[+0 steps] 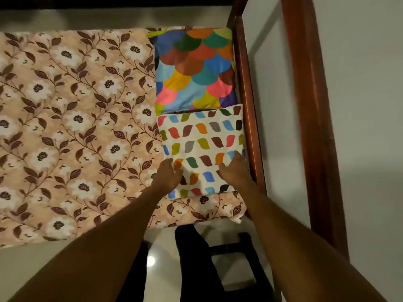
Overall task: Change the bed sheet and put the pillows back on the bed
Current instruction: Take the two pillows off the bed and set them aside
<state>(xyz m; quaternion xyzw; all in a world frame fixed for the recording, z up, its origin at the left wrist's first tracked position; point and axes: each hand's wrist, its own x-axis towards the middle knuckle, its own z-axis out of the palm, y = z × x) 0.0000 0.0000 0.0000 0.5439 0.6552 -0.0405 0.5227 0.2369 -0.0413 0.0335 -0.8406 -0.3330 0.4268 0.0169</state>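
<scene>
A peach bed sheet point(72, 127) printed with brown leafy vines and white flowers is spread flat over the bed, reaching its near edge, where a little of the cloth hangs over at the near right corner. Two pillows lie end to end along the right edge of the bed, against the dark red-brown wooden headboard rail point(247, 110). The farther one, a pillow in overlapping multicoloured scallops point(195, 70), sits at the far right corner. The nearer one, a white pillow with coloured leaf shapes point(202, 149), touches it, its far edge slightly overlapping the scalloped pillow's near end. The left hand point(166, 176) lies open and flat, fingers spread, pressing on the white pillow's left near edge, partly on the sheet. The right hand point(234, 168) is likewise open and flat, palm down on the pillow's right near part, close to the rail. Neither hand grips anything. Below the bed's near edge, the person's dark trousers point(192, 258) stand over a pale glossy floor point(237, 277).
</scene>
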